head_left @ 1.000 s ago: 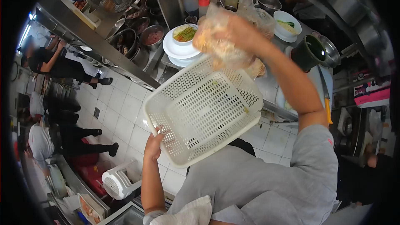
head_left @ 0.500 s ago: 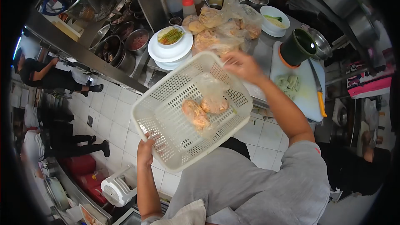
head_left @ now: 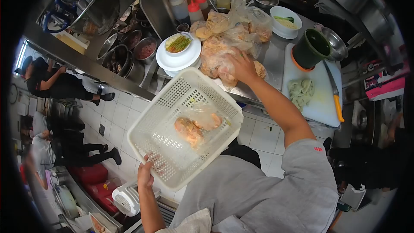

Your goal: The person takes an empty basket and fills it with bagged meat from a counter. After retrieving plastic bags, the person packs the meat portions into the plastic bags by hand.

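My left hand (head_left: 145, 173) is closed on the lower left rim of a white perforated plastic basket (head_left: 166, 95), which tilts in front of my body. Inside the basket lies a clear plastic bag (head_left: 196, 126) with lumps of orange-pink raw meat, perhaps chicken. My right hand (head_left: 240, 65) reaches past the basket to the steel counter. Its fingers curl over a clear bag of the same meat (head_left: 224, 67), with part of the grip hidden. Several more filled meat bags (head_left: 246, 23) are heaped behind it.
White plates (head_left: 172, 60) carry a bowl of cut vegetables, left of the bags. Squeeze bottles (head_left: 196, 11) stand behind. On the right, a cutting board (head_left: 319, 108) holds a yellow-handled knife (head_left: 337, 103), a dark green container (head_left: 309, 49) and pale green slices (head_left: 300, 90). Other people (head_left: 47, 77) stand at left.
My right hand has moved from the basket's far rim onto a bag on the counter. The basket, still in my left hand, has shifted slightly left and down.
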`<action>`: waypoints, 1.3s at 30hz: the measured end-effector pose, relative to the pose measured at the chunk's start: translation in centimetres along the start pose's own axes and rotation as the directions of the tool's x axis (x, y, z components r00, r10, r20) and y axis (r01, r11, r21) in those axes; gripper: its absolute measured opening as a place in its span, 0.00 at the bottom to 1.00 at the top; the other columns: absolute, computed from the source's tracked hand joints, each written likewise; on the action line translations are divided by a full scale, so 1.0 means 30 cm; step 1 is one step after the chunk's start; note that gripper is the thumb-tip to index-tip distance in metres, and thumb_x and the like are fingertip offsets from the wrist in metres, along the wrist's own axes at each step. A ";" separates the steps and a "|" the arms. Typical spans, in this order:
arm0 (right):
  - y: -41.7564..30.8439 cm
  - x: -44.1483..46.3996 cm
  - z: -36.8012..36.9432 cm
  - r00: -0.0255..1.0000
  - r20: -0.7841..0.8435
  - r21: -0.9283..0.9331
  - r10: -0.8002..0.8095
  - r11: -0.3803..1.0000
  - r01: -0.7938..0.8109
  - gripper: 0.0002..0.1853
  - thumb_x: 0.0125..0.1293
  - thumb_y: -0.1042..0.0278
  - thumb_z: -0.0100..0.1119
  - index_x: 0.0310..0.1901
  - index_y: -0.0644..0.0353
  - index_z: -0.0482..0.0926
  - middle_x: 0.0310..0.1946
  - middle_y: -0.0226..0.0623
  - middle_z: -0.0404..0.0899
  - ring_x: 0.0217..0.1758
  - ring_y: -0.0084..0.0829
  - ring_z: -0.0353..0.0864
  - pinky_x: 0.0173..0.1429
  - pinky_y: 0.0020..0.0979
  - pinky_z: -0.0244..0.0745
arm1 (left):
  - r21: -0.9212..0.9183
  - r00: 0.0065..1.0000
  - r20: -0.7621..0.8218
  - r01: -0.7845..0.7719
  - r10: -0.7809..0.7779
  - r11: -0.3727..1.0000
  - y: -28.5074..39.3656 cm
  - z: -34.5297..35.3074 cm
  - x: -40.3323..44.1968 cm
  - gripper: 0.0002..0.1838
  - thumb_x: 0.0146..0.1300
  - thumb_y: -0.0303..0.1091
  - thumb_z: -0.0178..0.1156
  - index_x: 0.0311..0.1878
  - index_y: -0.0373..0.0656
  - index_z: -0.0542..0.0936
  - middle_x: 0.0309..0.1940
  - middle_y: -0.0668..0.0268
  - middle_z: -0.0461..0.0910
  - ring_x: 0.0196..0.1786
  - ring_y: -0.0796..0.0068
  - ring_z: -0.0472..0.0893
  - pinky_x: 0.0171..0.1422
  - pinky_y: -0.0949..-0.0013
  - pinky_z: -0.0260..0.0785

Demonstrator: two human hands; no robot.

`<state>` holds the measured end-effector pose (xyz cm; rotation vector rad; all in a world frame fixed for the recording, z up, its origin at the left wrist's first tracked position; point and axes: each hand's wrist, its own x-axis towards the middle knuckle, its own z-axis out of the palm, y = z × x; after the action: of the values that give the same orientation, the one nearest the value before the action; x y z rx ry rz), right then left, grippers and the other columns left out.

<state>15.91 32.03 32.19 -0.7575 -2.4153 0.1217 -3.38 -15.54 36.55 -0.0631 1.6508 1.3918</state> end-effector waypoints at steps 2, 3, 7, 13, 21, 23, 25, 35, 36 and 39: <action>0.036 0.023 0.028 0.999 0.033 -0.001 -0.043 0.999 0.043 0.20 0.51 0.60 0.59 0.47 0.51 0.72 0.58 0.47 0.61 0.50 0.49 0.72 0.44 0.42 0.73 | 0.002 1.000 0.023 0.003 -0.003 1.000 0.012 0.017 0.004 0.31 0.48 0.24 0.42 0.61 0.36 0.57 0.49 0.51 0.71 0.42 0.53 0.77 0.35 0.59 0.76; 0.051 0.041 0.021 0.996 0.083 -0.019 -0.026 0.999 0.028 0.13 0.52 0.64 0.56 0.41 0.54 0.72 0.50 0.47 0.67 0.43 0.48 0.75 0.39 0.42 0.74 | 0.005 0.999 0.051 0.001 -0.002 1.000 0.024 0.031 0.014 0.31 0.48 0.24 0.42 0.61 0.36 0.57 0.48 0.51 0.71 0.42 0.54 0.77 0.37 0.58 0.76; 0.115 0.111 0.017 0.981 0.193 -0.071 0.031 0.997 -0.018 0.05 0.53 0.72 0.50 0.33 0.59 0.72 0.29 0.48 0.77 0.31 0.47 0.79 0.32 0.41 0.74 | -0.024 0.995 0.102 -0.021 0.023 0.999 -0.001 0.064 0.085 0.29 0.48 0.23 0.43 0.59 0.34 0.59 0.48 0.51 0.71 0.44 0.56 0.77 0.43 0.57 0.75; 0.179 0.185 -0.160 0.972 0.162 0.005 0.170 0.985 -0.173 0.11 0.55 0.62 0.54 0.36 0.60 0.72 0.28 0.47 0.77 0.35 0.47 0.78 0.36 0.43 0.73 | -0.013 0.985 0.169 -0.030 0.032 0.999 0.016 0.124 0.112 0.27 0.47 0.22 0.43 0.56 0.29 0.61 0.46 0.50 0.71 0.48 0.58 0.74 0.52 0.56 0.72; -0.031 -0.017 -0.052 0.991 0.122 0.057 0.050 0.997 -0.058 0.23 0.54 0.56 0.56 0.52 0.52 0.68 0.48 0.42 0.68 0.39 0.44 0.76 0.39 0.44 0.72 | -0.047 0.983 0.167 -0.069 0.076 0.997 0.006 0.101 0.136 0.26 0.48 0.22 0.43 0.55 0.30 0.62 0.45 0.50 0.72 0.45 0.58 0.75 0.48 0.58 0.74; -0.064 -0.016 -0.028 0.985 0.165 0.024 0.049 0.998 -0.054 0.23 0.54 0.57 0.56 0.52 0.51 0.69 0.49 0.42 0.67 0.38 0.43 0.76 0.38 0.44 0.72 | -0.057 0.984 0.156 -0.075 0.083 0.996 0.019 0.104 0.131 0.25 0.49 0.21 0.42 0.55 0.30 0.62 0.45 0.51 0.72 0.44 0.58 0.76 0.44 0.59 0.76; -0.068 -0.026 -0.002 0.994 0.092 0.093 0.064 0.993 -0.073 0.17 0.54 0.59 0.56 0.46 0.52 0.73 0.42 0.42 0.71 0.36 0.43 0.77 0.37 0.43 0.72 | -0.026 0.985 0.161 -0.060 0.064 0.998 0.034 0.115 0.123 0.25 0.49 0.21 0.42 0.55 0.30 0.62 0.45 0.51 0.72 0.44 0.58 0.76 0.45 0.59 0.75; 0.023 0.100 -0.093 0.940 0.291 0.342 0.176 0.899 -0.274 0.12 0.56 0.60 0.55 0.31 0.61 0.73 0.24 0.50 0.75 0.29 0.48 0.76 0.32 0.41 0.69 | -0.017 0.986 0.151 -0.075 0.077 0.997 0.047 0.120 0.124 0.24 0.49 0.21 0.42 0.53 0.29 0.63 0.45 0.50 0.72 0.44 0.59 0.76 0.46 0.60 0.75; 0.033 0.122 -0.114 0.954 0.274 0.337 0.119 0.918 -0.211 0.12 0.56 0.59 0.54 0.30 0.62 0.73 0.23 0.50 0.74 0.28 0.49 0.75 0.32 0.41 0.68 | -0.017 0.984 0.163 -0.064 0.066 0.998 0.038 0.105 0.137 0.24 0.49 0.21 0.42 0.53 0.29 0.64 0.45 0.51 0.72 0.44 0.60 0.76 0.46 0.60 0.75; -0.011 0.181 -0.212 0.949 0.312 0.317 0.036 0.938 -0.139 0.12 0.56 0.60 0.53 0.28 0.63 0.73 0.22 0.51 0.73 0.28 0.51 0.73 0.32 0.41 0.68 | -0.032 0.984 0.172 -0.036 0.041 0.999 0.033 0.094 0.149 0.23 0.49 0.21 0.43 0.52 0.29 0.64 0.44 0.52 0.72 0.43 0.60 0.76 0.46 0.61 0.75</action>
<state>15.79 34.18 40.27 -0.7287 -2.5440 0.7168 -4.73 -10.73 34.57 0.0710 1.4953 1.4095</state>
